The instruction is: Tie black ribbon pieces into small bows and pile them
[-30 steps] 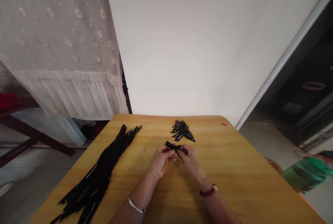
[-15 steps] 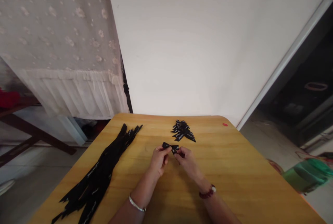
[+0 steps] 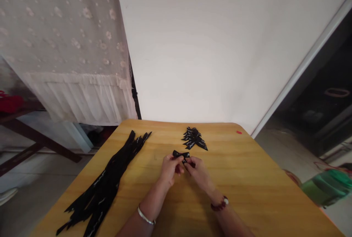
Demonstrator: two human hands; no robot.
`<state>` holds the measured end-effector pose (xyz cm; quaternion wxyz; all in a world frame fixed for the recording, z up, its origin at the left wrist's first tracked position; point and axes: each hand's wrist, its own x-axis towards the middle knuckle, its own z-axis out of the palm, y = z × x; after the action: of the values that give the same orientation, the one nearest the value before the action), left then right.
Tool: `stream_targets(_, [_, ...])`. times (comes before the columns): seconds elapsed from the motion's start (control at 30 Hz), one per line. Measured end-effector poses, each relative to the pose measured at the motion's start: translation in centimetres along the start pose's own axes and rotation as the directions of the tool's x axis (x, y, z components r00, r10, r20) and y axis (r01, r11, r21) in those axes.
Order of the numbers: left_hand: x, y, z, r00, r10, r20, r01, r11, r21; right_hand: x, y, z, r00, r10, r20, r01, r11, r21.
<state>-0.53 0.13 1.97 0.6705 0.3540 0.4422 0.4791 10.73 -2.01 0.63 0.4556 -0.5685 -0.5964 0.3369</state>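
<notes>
Between my hands, above the middle of the table, is a black ribbon bow (image 3: 180, 154) with white lettering. My left hand (image 3: 169, 169) pinches it at its centre between thumb and fingers. From the other side my right hand (image 3: 196, 170) grips the bow's lower right part with its fingertips. Just beyond the hands lies a small pile of black ribbon bows (image 3: 193, 138) with white lettering, overlapping each other. Off to the left a long bundle of black ribbon strips (image 3: 110, 178) stretches across the table.
The wooden table (image 3: 247, 189) reaches back to a white wall panel (image 3: 187, 46). A small red object (image 3: 239, 132) lies near its far right corner. A lace curtain (image 3: 68, 39) hangs at the left, and a green container (image 3: 326, 187) stands right of the table.
My fingers have shifted slightly on the bow, and its loops sit a little differently. The ribbon bundle and the pile lie as before; the view has moved slightly.
</notes>
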Motion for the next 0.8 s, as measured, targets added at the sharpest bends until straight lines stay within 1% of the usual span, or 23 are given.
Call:
stream_targets(0.13, [0.2,-0.1,-0.2,1.000,0.006,0.004,-0.006,0.999,-0.033,0.0,-0.1,-0.1,1.000,-0.019,-0.020,0.018,0.999,-0.039])
stream_targets(0.27, [0.3,0.0,-0.3,1.000,0.023,0.018,-0.021,0.996,-0.084,-0.1,0.0,-0.1,1.000,-0.009,-0.015,0.008,0.999,-0.036])
stream_targets(0.37, [0.3,0.2,-0.4,0.999,-0.018,0.047,0.026,0.985,-0.169,-0.1,0.2,0.1,0.999,0.027,0.026,-0.027,1.000,-0.004])
stream_targets(0.47, [0.3,0.2,-0.4,0.993,-0.055,0.106,0.079,0.966,-0.246,-0.1,0.4,0.1,0.997,0.029,0.075,-0.033,0.998,0.048])
stream_targets(0.53, [0.3,0.1,-0.3,0.991,-0.021,0.134,0.054,0.968,-0.247,-0.1,0.3,-0.1,0.997,0.019,0.076,-0.027,0.995,0.095])
stream_targets(0.63, [0.5,-0.1,-0.3,0.985,0.060,0.163,-0.024,0.977,-0.214,0.1,-0.4,-0.8,1.000,0.009,0.001,-0.009,0.977,0.212])
stream_targets(0.7, [0.5,-0.2,-0.3,0.978,0.092,0.187,-0.057,0.980,-0.189,0.2,-1.0,-1.2,0.998,0.043,-0.037,-0.031,0.958,0.284])
stream_targets(0.8, [0.5,-0.4,-0.3,0.966,0.096,0.240,-0.062,0.988,-0.143,0.2,-1.4,-1.3,0.999,0.031,-0.019,-0.023,0.948,0.316])
